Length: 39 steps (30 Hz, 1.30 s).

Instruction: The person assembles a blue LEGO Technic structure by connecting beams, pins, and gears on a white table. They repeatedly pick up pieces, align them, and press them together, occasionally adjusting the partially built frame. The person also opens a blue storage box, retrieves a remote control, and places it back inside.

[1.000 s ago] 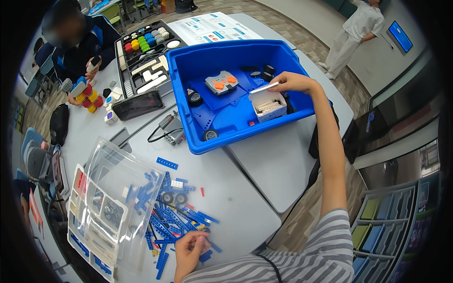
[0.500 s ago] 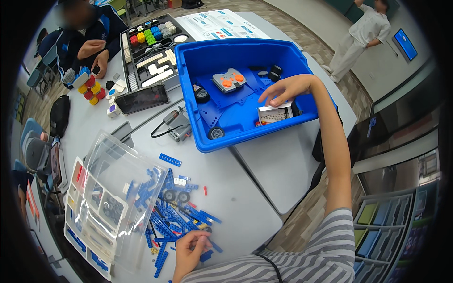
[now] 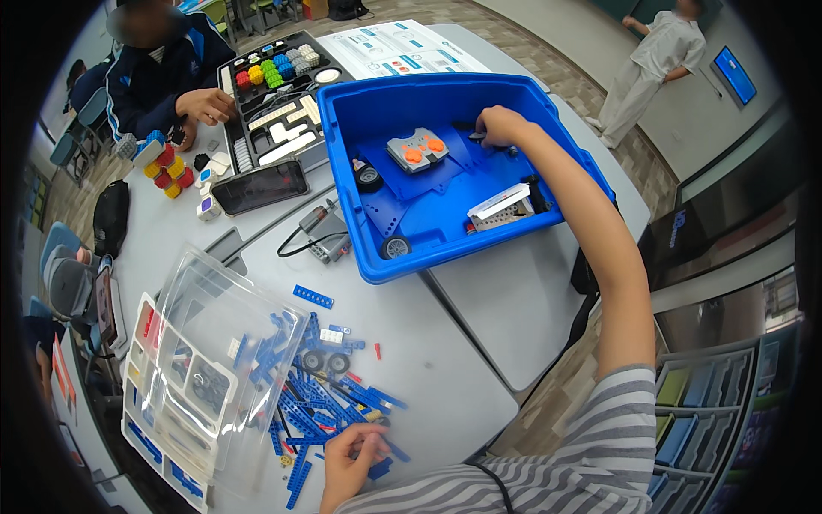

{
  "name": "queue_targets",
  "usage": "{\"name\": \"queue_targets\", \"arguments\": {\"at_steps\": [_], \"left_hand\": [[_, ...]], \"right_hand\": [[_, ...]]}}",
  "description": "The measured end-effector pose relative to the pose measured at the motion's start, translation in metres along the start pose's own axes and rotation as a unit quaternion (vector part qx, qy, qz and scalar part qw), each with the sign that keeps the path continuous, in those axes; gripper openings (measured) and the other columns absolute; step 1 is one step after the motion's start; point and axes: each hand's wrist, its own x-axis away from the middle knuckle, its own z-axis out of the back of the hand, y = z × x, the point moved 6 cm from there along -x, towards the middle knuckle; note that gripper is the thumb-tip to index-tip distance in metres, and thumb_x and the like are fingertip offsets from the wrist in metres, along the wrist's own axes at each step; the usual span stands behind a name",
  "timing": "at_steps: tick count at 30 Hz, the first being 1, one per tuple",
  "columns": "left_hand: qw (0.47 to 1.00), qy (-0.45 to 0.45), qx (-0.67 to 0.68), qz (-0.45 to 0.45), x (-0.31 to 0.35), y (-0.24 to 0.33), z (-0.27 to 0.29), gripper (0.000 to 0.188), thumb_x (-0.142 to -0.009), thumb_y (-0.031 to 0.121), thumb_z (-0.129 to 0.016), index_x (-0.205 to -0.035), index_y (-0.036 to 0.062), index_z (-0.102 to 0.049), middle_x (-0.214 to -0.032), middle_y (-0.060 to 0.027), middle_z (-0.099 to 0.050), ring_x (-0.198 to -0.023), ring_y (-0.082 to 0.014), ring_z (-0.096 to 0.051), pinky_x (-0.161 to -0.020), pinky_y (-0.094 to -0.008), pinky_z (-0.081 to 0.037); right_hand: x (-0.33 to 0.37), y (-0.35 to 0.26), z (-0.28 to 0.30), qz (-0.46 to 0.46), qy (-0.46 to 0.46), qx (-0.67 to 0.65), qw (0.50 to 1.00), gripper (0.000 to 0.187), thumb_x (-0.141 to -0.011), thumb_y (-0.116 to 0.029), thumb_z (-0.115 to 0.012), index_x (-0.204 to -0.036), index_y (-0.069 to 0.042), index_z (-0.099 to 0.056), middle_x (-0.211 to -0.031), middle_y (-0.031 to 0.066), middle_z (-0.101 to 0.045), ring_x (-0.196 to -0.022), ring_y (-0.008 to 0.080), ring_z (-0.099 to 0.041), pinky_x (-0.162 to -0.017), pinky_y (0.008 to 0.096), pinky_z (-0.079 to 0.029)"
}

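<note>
My right hand (image 3: 507, 127) reaches into the far right part of the blue bin (image 3: 467, 272). Its fingers are bent together around small dark parts beside the far wall; which part they grip is hidden. Nearer in the bin lies a small white open box (image 3: 503, 211) with pale beams in it. A grey controller with orange knobs (image 3: 417, 151) rests on blue panels. Near the front edge of the table my left hand (image 3: 349, 458) is closed, fingertips pinched, next to a pile of blue studded beams (image 3: 317, 407). What it pinches, if anything, is unclear.
A clear plastic lid (image 3: 257, 343) leans over a white sorting tray (image 3: 137, 377) at left. Behind are a grey motor with a cable (image 3: 325, 233), a phone (image 3: 261, 187) and a black parts case (image 3: 278, 103). A co-worker's hand (image 3: 205, 105) rests at that case.
My right hand has moved from above the white box to the bin's far right. The left hand stays by the beams. The co-worker's hand has moved to the black case.
</note>
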Motion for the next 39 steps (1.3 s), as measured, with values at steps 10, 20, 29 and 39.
{"name": "queue_targets", "arguments": {"at_steps": [10, 20, 29, 39], "left_hand": [[1.0, -0.009, -0.004, 0.009, -0.001, -0.009, 0.002, 0.019, -0.099, 0.009, -0.057, -0.108, -0.0044, -0.066, -0.082, -0.0095, -0.069, -0.076, -0.0125, -0.066, -0.066, -0.0237, -0.053], [1.0, -0.005, -0.021, 0.007, 0.001, -0.003, 0.002, 0.019, -0.099, 0.01, -0.057, -0.108, -0.0051, -0.066, -0.084, -0.01, -0.069, -0.077, -0.0132, -0.067, -0.067, -0.0241, -0.054], [1.0, 0.017, -0.015, -0.019, -0.001, 0.001, 0.0, 0.018, -0.095, 0.015, -0.063, -0.099, -0.0011, -0.068, -0.072, -0.0044, -0.066, -0.066, -0.0128, -0.063, -0.06, -0.0272, -0.051], [0.999, 0.01, 0.017, 0.031, 0.005, -0.003, 0.003, 0.017, -0.098, 0.008, -0.057, -0.106, -0.0035, -0.067, -0.083, -0.0085, -0.069, -0.075, -0.0121, -0.066, -0.065, -0.0237, -0.052]], "right_hand": [[-0.012, 0.025, 0.008, 0.029, 0.114, -0.066, 0.991, 0.023, -0.088, -0.017, -0.064, -0.105, -0.006, -0.074, -0.102, 0.0177, -0.072, -0.096, 0.0328, -0.069, -0.085, 0.041, -0.053], [-0.01, 0.059, 0.001, -0.065, 0.052, -0.054, 0.995, 0.027, -0.088, -0.022, -0.06, -0.099, 0.001, -0.07, -0.096, 0.0204, -0.072, -0.089, 0.0328, -0.07, -0.07, 0.0416, -0.055], [-0.026, 0.047, -0.037, -0.132, 0.082, -0.123, 0.98, 0.058, -0.093, -0.033, -0.057, -0.139, 0.0, -0.042, -0.139, 0.0312, -0.04, -0.107, 0.0497, -0.061, -0.099, 0.0512, -0.05], [-0.021, 0.051, -0.038, -0.126, 0.036, -0.183, 0.974, 0.048, -0.076, -0.029, -0.078, -0.117, -0.009, -0.064, -0.134, 0.027, -0.038, -0.086, 0.0372, -0.068, -0.07, 0.0386, -0.063]]}}
